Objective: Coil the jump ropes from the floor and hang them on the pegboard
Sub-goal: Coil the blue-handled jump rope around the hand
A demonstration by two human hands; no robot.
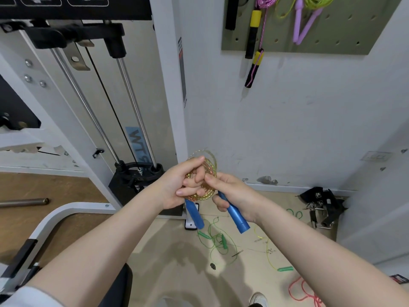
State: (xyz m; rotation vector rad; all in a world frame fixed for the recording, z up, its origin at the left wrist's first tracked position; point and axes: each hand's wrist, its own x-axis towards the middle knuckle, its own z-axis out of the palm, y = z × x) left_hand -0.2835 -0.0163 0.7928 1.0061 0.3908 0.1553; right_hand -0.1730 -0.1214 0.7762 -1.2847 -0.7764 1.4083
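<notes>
A clear, glittery jump rope is wound into a small coil in front of me at the middle of the view. My left hand grips the coil, fingers curled through its loops. One blue handle hangs below that hand. My right hand grips the second blue handle and pinches the coil's edge. The olive pegboard on the wall at upper right carries a pink rope with yellow-and-black handles and a lime rope with purple handles.
On the floor lie a green rope, a yellow-green rope with a green handle and a red rope. A cable weight machine fills the left. Black straps and metal clips sit by the wall at right.
</notes>
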